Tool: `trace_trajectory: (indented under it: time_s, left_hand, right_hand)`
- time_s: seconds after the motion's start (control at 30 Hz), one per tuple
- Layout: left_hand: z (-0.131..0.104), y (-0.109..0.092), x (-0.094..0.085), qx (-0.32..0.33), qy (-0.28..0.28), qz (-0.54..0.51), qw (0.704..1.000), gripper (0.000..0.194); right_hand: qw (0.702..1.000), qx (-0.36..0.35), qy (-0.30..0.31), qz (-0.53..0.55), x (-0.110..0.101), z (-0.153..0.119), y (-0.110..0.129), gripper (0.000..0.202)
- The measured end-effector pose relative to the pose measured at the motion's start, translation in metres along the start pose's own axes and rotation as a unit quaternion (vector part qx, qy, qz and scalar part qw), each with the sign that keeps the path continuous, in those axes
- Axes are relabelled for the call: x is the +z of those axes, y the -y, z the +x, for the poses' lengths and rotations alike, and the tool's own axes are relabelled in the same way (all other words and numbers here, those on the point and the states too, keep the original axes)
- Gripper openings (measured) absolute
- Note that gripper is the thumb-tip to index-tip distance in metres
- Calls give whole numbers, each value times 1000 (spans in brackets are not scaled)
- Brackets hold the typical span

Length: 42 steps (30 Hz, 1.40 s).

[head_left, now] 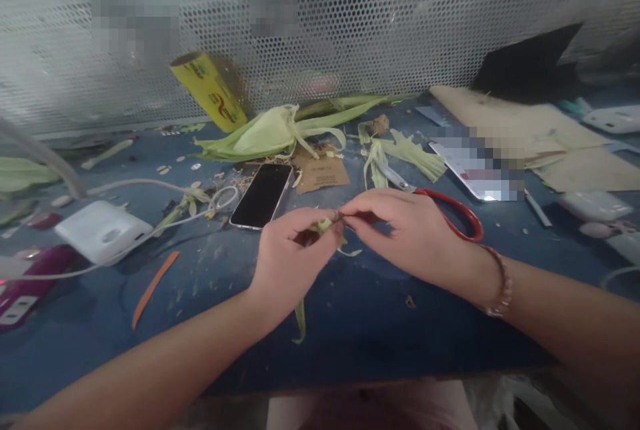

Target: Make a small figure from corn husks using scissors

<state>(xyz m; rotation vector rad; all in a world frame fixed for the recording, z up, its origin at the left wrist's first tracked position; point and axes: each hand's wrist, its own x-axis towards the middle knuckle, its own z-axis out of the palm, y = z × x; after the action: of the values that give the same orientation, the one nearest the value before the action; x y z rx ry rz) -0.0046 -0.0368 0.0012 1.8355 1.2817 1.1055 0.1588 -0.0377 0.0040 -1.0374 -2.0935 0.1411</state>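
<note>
My left hand (pixel 300 243) is closed around a small pale-green piece of corn husk (pixel 324 223); a strip of it hangs below the palm. My right hand (pixel 407 227) meets the left at the fingertips. Its thumb and forefinger pinch a thin brownish end at the same piece, too small to tell whether it is husk or string. Red-handled scissors (pixel 470 217) lie just behind my right hand, partly covered by it. A black-screened phone (pixel 263 195) rests beyond my left hand.
Large corn husks (pixel 260 133) and a yellow tube (pixel 210 93) stand near the perforated metal panel (pixel 350 23). To the left are a white charger (pixel 103 230) with cable and an orange strip (pixel 155 289). Brown paper (pixel 520 123) and another phone (pixel 465 167) lie right.
</note>
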Motion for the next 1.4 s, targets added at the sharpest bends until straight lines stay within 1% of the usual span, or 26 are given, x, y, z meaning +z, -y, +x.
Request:
trace_trajectory:
  time_s: [0.1,0.17,0.2,0.27,0.33,0.43,0.47,0.53,0.63,0.7,0.87,0.97,1.1,1.17,1.3,1.4]
  left_hand:
    - [0,-1,0,95,-17,78,992,13]
    - [-1,-1,0,130,-21,108,985,14]
    - [-1,-2,0,134,-20,115,984,15]
    - [-1,-3,0,114,-11,111,987,15]
    - [-2,-5,0,61,-2,79,995,14]
    - [-2,-6,-1,-30,1,11,999,13]
    - [-2,-6,-1,-51,-2,-5,999,13]
    - [-1,-5,0,-72,-8,-31,997,13]
    - [-1,-3,0,-79,-18,-55,995,13]
    - [0,-1,0,-82,-21,-59,995,13]
    - [1,-2,-1,-88,-24,-66,994,12]
    - [1,-3,-1,-78,-29,-67,994,11]
    - [1,-1,-2,-57,-27,-64,996,16]
    - [1,1,-2,-52,-30,-64,996,16]
    - [1,2,-2,-35,-36,-64,997,13]
    - [1,3,-2,-23,-34,-63,997,12]
  right_hand:
    - [999,-20,-1,-33,0,-1,0,16]
    - [998,-47,6,-51,0,-3,-1,18]
    - [996,-63,13,-58,-1,-4,-2,19]
    - [994,-82,20,-66,-1,-4,-3,21]
    - [996,-70,12,-58,-1,-4,-4,20]
    - [1000,-4,-5,-6,0,-2,-2,15]
    - [1000,24,-4,18,0,-1,-1,15]
    - [994,81,8,72,0,-1,0,13]
    - [977,145,25,154,1,0,1,12]
    - [968,162,28,191,1,0,0,10]
    - [960,161,30,227,4,1,-5,10]
    - [956,157,28,246,4,2,-7,13]
    - [929,179,16,322,4,3,-6,16]
    - [921,189,10,341,3,3,-5,16]
    - [930,173,22,324,2,3,-3,12]
    - [939,158,14,307,2,4,-3,9]
